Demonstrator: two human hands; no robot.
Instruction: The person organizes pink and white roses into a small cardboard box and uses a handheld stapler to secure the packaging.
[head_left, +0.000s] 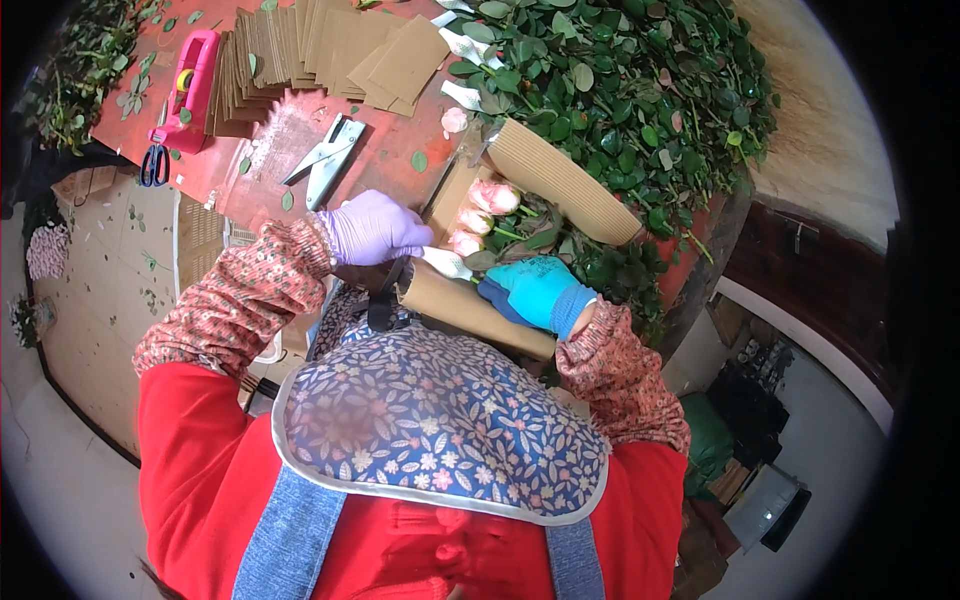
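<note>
My left hand (375, 227), in a thin purple glove, pinches the tip of a white mesh bud sleeve (448, 262). The sleeve covers the head of a rose, so the bloom itself is hidden. My right hand (534, 294), in a blue knit work glove, closes around that rose's stem just below the sleeve. Several pale pink roses (491, 198) lie bare beside it on a brown cardboard wrap (454, 187). One wrap flap (480, 311) bends up on my side, under my right hand; a corrugated flap (562, 184) stands on the far side.
Leafy rose stems (615, 90) heap at the far right, some with white sleeved heads (461, 46). Cardboard sheets (322, 49) fan across the red table (390, 150). A plier stapler (335, 161), a pink tape dispenser (191, 97) and scissors (154, 165) lie at the left.
</note>
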